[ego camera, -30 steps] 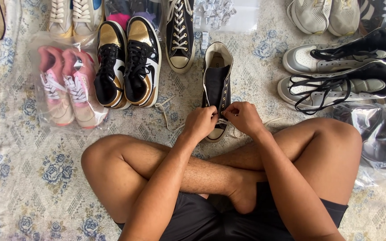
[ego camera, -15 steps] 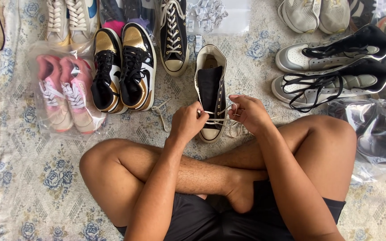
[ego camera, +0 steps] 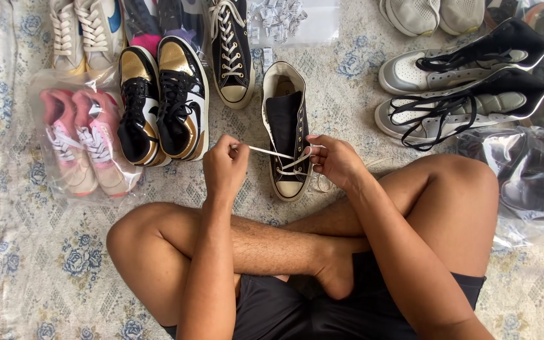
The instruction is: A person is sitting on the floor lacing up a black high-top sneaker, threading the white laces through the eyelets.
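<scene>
A black high-top canvas shoe (ego camera: 286, 126) with a white toe cap lies on the patterned rug, toe toward me. A white shoelace (ego camera: 266, 151) runs through its lower eyelets. My left hand (ego camera: 225, 165) is to the left of the shoe, fingers pinched on one end of the lace, which stretches taut from the shoe. My right hand (ego camera: 335, 160) rests at the shoe's right side and grips the other part of the lace by the eyelets. My crossed bare legs fill the space below.
A laced matching black high-top (ego camera: 230, 50) stands behind. Black-and-gold sneakers (ego camera: 162, 101) and bagged pink sneakers (ego camera: 80, 141) sit at left. Grey-and-black high-tops (ego camera: 461, 94) lie at right, above a clear plastic bag (ego camera: 530, 176). Small white packets (ego camera: 278, 12) lie at the top.
My left hand has moved left, away from the shoe, drawing the lace out taut. My right hand stayed by the shoe's right side. The view shifted slightly.
</scene>
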